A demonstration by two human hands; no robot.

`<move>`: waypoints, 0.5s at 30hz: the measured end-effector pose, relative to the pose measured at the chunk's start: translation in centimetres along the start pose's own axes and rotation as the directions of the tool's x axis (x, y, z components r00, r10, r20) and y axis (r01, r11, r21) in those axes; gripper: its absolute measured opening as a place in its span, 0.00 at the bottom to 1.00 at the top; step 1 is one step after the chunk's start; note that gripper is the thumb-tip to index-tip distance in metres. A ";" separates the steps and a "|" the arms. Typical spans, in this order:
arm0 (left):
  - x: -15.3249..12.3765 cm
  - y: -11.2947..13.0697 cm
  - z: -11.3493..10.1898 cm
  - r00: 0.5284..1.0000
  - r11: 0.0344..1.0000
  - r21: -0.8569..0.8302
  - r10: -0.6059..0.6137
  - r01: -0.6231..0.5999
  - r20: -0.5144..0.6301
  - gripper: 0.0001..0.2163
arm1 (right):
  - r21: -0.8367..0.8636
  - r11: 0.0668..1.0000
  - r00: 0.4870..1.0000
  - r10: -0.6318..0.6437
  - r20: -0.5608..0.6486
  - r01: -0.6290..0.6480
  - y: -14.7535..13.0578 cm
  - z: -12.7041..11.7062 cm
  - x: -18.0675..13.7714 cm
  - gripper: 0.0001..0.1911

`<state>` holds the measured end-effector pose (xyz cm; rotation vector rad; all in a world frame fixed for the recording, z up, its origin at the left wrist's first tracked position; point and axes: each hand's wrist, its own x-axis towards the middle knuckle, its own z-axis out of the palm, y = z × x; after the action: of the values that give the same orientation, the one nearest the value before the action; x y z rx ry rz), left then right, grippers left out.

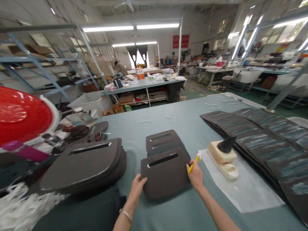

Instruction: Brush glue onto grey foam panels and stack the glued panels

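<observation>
Both hands are on a slotted dark panel (166, 179) at the near middle of the tabletop (183, 112). The left hand (137, 186) pinches its left edge, thumb on top. The right hand (196, 174) has its fingers closed around a yellow-handled tool (191, 168) with a whitish tip, and they also touch the panel's right edge.

The work looks partway through, judging by how the pieces lie. The held panel already has its slot, with a pale mark at the slot's left end — whether that is glue or bare edge, I cannot tell. Just beyond it lie slotted pieces (163, 140), partly covered by this one. A thick stack (81, 166) of similar panels sits to the left; the picture does not settle whether those are finished or waiting. On the right, layered sheets (250, 138) carry bluish streaks and seem to be separate stock. Between them and the right hand, a cream block (222, 153) with a black cone (226, 144) rests on white paper (245, 192) — probably a dispenser, within easy reach.
</observation>
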<state>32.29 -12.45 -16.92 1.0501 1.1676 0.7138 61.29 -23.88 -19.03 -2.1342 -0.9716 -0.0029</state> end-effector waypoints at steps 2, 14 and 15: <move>2.3 0.0 1.1 0.998 0.998 0.030 0.056 -0.055 -0.013 0.17 | -0.049 0.999 1.000 0.019 -0.010 -0.019 0.6 1.1 1.8 0.06; 8.5 -1.4 3.2 0.958 0.856 0.516 0.150 -0.002 -0.245 0.16 | -0.342 0.925 0.968 0.217 0.125 -0.163 2.2 5.2 6.8 0.07; 8.6 -1.5 3.1 0.957 0.810 0.587 0.167 0.005 -0.238 0.15 | -0.357 0.921 0.967 0.217 0.132 -0.158 2.3 5.3 6.8 0.07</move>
<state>37.53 -6.30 -21.44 1.5581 1.6586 0.5896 66.03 -17.05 -22.20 -2.5816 -0.9079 0.1131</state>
